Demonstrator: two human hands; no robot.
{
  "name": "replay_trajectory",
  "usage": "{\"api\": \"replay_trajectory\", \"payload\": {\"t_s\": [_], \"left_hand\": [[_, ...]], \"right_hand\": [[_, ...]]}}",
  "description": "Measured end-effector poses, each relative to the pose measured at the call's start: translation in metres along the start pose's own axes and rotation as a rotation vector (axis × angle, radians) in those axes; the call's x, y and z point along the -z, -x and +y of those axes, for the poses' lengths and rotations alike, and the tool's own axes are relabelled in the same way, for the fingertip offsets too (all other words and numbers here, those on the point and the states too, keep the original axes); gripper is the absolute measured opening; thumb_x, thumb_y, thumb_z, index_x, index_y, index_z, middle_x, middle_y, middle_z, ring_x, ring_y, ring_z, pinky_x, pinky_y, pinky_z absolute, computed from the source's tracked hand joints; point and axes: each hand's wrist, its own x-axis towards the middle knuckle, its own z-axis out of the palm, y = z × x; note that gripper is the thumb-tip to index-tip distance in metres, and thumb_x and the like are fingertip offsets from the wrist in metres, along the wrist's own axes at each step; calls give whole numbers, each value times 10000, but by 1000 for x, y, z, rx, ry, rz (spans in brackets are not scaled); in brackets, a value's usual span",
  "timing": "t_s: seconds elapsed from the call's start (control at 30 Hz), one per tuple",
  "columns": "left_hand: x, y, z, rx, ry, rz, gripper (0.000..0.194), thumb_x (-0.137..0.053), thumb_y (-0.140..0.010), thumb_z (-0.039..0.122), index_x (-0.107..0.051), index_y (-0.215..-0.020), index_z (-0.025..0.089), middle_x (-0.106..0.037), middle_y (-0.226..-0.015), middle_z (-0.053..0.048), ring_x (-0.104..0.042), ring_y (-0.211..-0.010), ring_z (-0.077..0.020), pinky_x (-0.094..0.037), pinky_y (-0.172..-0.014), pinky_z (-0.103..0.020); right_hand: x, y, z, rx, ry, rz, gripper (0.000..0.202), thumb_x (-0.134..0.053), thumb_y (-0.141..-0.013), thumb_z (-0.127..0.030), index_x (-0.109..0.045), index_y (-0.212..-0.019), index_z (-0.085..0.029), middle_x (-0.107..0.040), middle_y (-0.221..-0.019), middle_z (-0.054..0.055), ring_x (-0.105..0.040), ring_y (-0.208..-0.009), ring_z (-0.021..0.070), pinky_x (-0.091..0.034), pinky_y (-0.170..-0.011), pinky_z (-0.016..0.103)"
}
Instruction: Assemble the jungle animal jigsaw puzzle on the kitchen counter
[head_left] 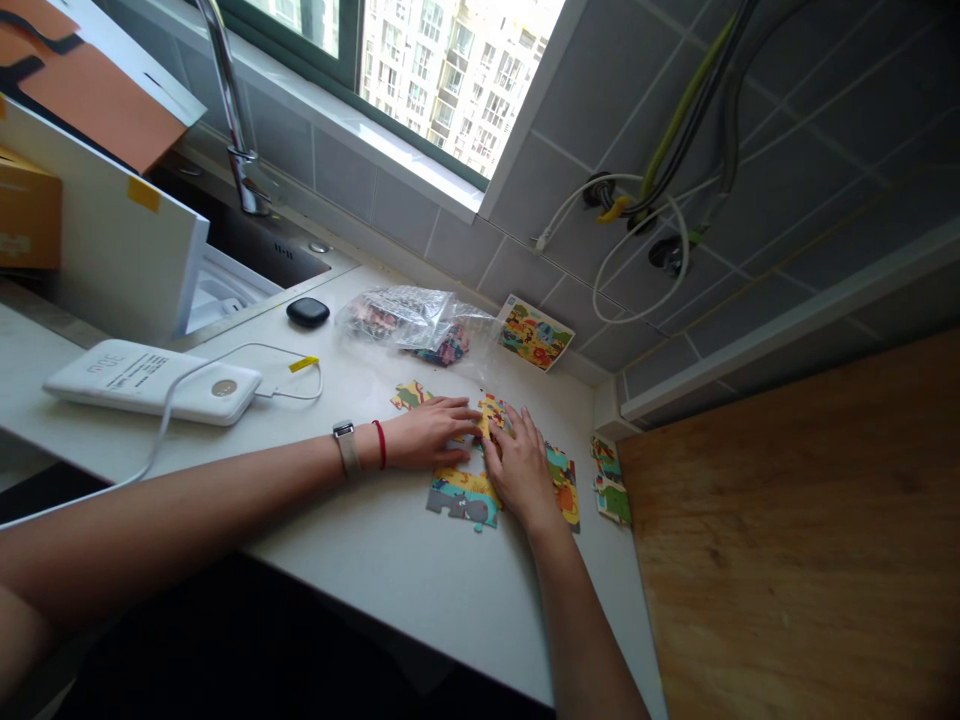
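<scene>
Left hand (435,432): fingers spread wide, gripping nothing visible
Right hand (521,468): fingers slightly parted — hold, cannot tell
Yellow-and-red cardboard jigsaw section (492,409): between both hands' fingertips, on white countertop (360,560)

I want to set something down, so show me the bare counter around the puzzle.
Largest: the counter between the forearms, nearer the body than the puzzle pieces. A narrower strip lies between right forearm and wooden surface. Crowded: around left hand and right hand, and beyond, the plastic bag.
</scene>
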Motion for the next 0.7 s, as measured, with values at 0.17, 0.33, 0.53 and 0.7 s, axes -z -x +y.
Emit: {"api": "replay_trajectory", "payload": {"t_s": [0.17, 0.33, 0.53, 0.7], "left_hand": [[0, -1, 0, 6, 7, 0, 371, -658, -978, 363, -678, -1327, 239, -625, -1454, -115, -497, -1412, -405, -417, -1161, -578], [1, -1, 0, 1, 23, 21, 349, -643, -991, 394, -694, -1302, 245, -645, -1429, -113, -512, -1404, -387, -425, -1160, -548], [1, 0, -1, 13, 5, -18, 367, -643, -993, 402, -683, -1320, 242, -620, -1467, -104, -501, -1416, -396, -421, -1168, -556], [6, 1, -1, -4, 31, -12, 438, -718, -934, 485, -689, -1304, 252, -608, -1476, -114, -487, -1430, -397, -403, -1188, -550]], "right_hand": [[-1, 0, -4, -6, 6, 13, 321, -554, -993, -306, -742, -1245, -239, -523, -1568, 131, -389, -1497, 398, -369, -1166, 640], [-3, -1, -1, -9, -38, 30, 322, -553, -993, -324, -744, -1238, -239, -554, -1538, 124, -419, -1485, 354, -380, -1188, 581], [-3, -1, -2, -21, -71, 16, 346, -552, -991, -318, -743, -1259, -212, -559, -1534, 128, -429, -1482, 344, -369, -1211, 559], [1, 1, 7, -53, -262, 142, 327, -562, -978, -363, -777, -1182, -224, -632, -1441, 129, -509, -1404, 303, -402, -1189, 528]]}}
